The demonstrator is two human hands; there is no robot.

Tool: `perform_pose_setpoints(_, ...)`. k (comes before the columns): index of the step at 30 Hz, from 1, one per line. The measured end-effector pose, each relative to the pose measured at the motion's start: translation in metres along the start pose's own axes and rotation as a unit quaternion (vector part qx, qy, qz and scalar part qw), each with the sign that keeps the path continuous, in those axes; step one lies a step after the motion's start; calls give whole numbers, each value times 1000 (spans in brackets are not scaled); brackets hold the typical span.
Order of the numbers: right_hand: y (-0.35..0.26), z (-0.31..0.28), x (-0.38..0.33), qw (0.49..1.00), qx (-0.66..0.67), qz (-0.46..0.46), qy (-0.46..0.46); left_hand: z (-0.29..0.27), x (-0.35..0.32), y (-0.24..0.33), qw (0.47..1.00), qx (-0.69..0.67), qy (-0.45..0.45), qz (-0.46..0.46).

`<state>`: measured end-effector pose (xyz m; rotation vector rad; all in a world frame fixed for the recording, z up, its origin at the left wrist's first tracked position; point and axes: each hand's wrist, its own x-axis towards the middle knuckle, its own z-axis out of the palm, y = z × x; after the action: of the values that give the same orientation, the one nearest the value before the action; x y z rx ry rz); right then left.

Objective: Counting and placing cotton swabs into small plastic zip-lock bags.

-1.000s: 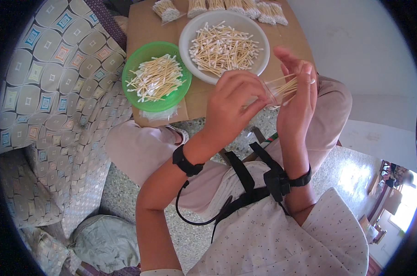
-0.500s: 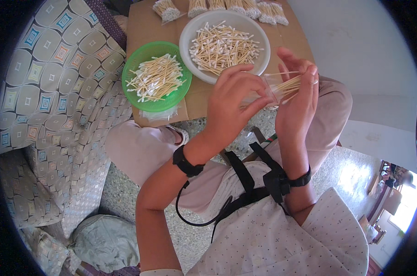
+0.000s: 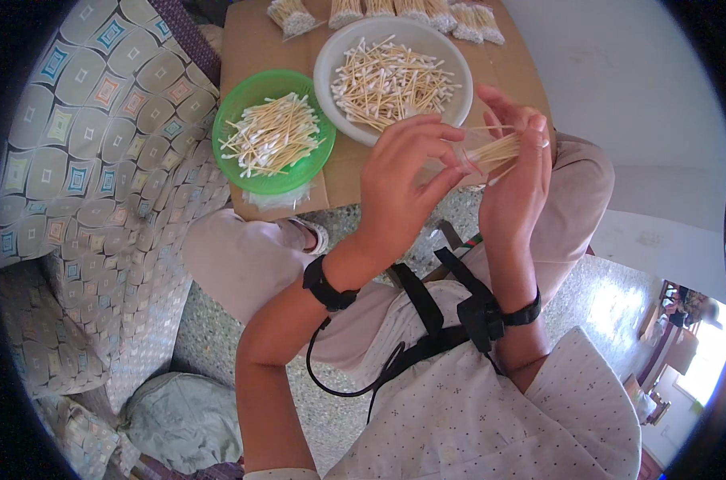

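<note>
At frame centre, left hand and right hand fingers pinch a small bundle of wooden cotton swabs together, below the white round plate.

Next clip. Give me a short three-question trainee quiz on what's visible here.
1. True or false: the right hand and left hand hold a bundle of cotton swabs between them.
2. Which dish sits nearer the patterned sofa: A) white plate B) green plate?
3. What lies in a row at the table's far edge?

Key: 1 true; 2 B; 3 packed swab bundles.
</note>
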<state>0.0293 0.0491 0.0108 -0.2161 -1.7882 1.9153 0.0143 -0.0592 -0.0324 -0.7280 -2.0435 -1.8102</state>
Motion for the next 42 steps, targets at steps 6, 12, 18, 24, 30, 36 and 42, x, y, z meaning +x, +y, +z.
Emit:
perform_pose_setpoints(6, 3, -3, 1, 996, 70, -59, 18, 1, -1, -3, 999, -14, -9, -30)
perform_pose_setpoints(12, 6, -4, 0, 996, 17, -90, -17, 3, -2, -1, 998, -33, 10, -48)
perform_pose_setpoints(18, 10, -6, 1, 994, 9, -104, -18, 4, -4, -2, 996, -54, 25, -64)
perform_pose_setpoints(24, 13, -7, 1, 993, -6, -115, -16, 5, -5, -2, 992, -77, 33, -91)
perform_pose_setpoints(30, 12, -5, 0, 990, 22, -138, 8, 6, -5, -5, 993, -78, 22, -88)
perform_pose_setpoints(36, 11, -6, 0, 985, -5, -167, 28, 6, -5, -3, 987, -106, 8, -119)
perform_pose_setpoints(42, 10, -5, -2, 969, -61, -232, 65, 3, -4, -3, 985, -108, -29, -131)
